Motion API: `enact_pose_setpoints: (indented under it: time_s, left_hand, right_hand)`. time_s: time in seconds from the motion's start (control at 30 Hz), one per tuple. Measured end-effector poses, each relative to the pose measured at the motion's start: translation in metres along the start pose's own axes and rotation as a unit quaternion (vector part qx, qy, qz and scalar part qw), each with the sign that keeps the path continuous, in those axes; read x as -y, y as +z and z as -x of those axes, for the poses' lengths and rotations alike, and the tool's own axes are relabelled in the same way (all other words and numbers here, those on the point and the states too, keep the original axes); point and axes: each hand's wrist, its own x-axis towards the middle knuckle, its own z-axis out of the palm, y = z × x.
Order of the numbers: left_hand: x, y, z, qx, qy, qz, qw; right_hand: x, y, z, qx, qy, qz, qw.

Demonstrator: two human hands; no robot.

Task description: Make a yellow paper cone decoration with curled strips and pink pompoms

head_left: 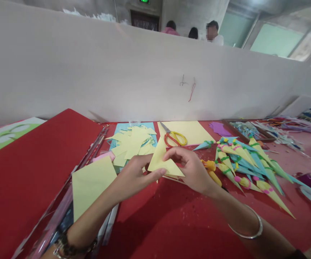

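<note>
Our forearms (93,219), cut off below, reach to the folded yellow paper (159,159) above the red table (150,223); our left hand (136,176) clamps it, fingers hidden behind, and our right hand (194,169) pinches it, fingers partly hidden.

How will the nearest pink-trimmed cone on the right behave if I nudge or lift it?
The cone looks like rolled paper, so it's probably light and easily dented. Its round, tapered body would likely roll in an arc. The pink trim sits toward the wide end, so that end may dip when lifted.
</note>
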Motion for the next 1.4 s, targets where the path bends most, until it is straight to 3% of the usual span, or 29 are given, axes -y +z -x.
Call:
enact_pose_setpoints:
  time_s: [0.23, 0.5, 0.73, 0.87, 1.03, 1.23, 1.4]
  left_hand:
    - [0.0037, 0.0008, -0.0003, -0.009, -0.006, -0.033, 0.999]
    - [0.0054, 0.0004, 0.0019, 0.038, -0.038, 0.042, 0.998]
    - [0.0054, 0.0034, 0.0008, -0.001, -0.045, 0.042, 0.998]
    - [0.0073, 0.0055, 0.0009, -0.017, -0.045, 0.021, 0.999]
    - [0.0068, 0.0056, -0.0002, -0.013, -0.055, -0.008, 0.998]
    - [0.0059, 0.0039, -0.001, 0.004, -0.041, -0.019, 0.999]
    - [0.0055, 0.0045, -0.0001, 0.008, -0.048, 0.016, 0.999]
  right_hand:
    - [0.0046, -0.001, -0.0026, -0.006, -0.033, 0.062, 0.997]
    - [0.004, 0.0028, -0.0003, -0.032, 0.018, -0.011, 0.999]
    - [0.0047, 0.0029, -0.0034, -0.03, 0.075, -0.057, 0.995]
    - [0.0034, 0.0021, -0.004, 0.019, 0.086, -0.019, 0.996]
    - [0.0036, -0.0004, -0.0022, -0.02, 0.069, 0.039, 0.997]
    - [0.0035, -0.0022, -0.0019, 0.02, 0.067, -0.004, 0.998]
    - [0.0026, -0.0024, -0.003, 0.005, 0.049, 0.08, 0.996]
